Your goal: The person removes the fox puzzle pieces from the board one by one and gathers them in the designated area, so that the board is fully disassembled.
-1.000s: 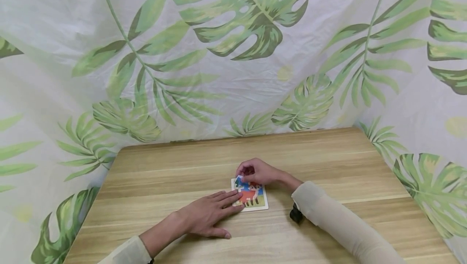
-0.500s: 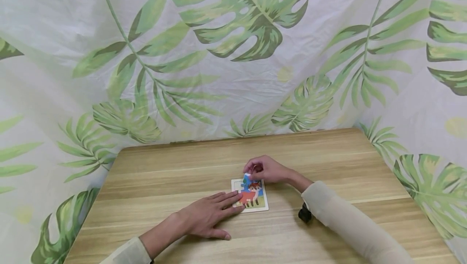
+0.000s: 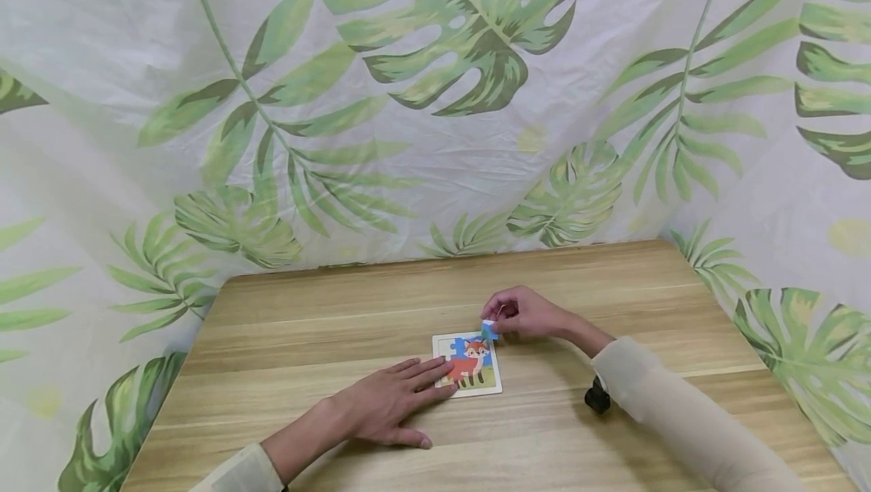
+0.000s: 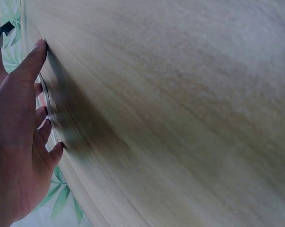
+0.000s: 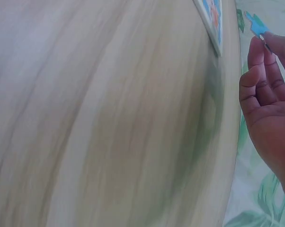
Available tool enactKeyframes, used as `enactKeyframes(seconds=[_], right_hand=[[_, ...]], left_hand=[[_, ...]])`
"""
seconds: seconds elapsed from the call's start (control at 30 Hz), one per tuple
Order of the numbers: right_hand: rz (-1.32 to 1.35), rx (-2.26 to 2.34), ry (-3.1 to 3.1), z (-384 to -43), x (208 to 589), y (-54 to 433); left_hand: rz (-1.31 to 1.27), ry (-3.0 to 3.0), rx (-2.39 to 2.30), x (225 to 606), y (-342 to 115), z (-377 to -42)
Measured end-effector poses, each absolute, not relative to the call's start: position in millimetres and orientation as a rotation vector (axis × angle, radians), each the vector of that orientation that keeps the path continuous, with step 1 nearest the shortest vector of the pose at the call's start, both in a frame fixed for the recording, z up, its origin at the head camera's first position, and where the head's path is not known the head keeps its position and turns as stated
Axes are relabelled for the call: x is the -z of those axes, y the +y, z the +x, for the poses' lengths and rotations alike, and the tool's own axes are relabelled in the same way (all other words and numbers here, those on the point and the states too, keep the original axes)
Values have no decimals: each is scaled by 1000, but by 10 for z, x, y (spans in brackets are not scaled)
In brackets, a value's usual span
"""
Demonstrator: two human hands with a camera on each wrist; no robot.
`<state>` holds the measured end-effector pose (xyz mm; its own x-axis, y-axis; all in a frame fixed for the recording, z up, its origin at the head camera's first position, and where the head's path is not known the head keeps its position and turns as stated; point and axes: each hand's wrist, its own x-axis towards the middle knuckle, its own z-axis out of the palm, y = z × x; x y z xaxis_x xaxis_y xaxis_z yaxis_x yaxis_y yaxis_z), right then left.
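A small fox jigsaw puzzle [image 3: 476, 369] in a white frame lies flat on the table, its upper left corner showing bare pale backing. My left hand [image 3: 391, 401] lies with straight, spread fingers, the fingertips over the puzzle's left side. Between thumb and fingers, my right hand [image 3: 527, 314] pinches a blue jigsaw piece [image 3: 489, 329] just above the puzzle's upper right corner. In the right wrist view the piece [image 5: 257, 24] is raised off the table, with the puzzle's edge [image 5: 213, 28] nearby. The left wrist view shows the left hand [image 4: 24, 123] from the thumb side.
The wood-grain table [image 3: 327, 326] extends around both hands. Behind it hangs a pale cloth [image 3: 435, 159] printed with green leaves. A black wrist device [image 3: 597, 397] sits under the right sleeve.
My right hand has moved to the right with the jigsaw piece, from the puzzle's upper left corner to beyond its upper right, uncovering the fox's head. My left hand has stayed in place.
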<state>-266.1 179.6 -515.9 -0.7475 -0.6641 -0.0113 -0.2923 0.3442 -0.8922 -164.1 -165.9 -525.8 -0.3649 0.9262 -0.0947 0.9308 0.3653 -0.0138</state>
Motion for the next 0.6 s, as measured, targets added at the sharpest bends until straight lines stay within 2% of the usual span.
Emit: enactKeyframes(seconds=[0.6], right_hand=[[-776, 1318, 2290, -2611, 5200, 2371]], left_hand=[[1720, 2542, 103, 5292, -1669, -1637]])
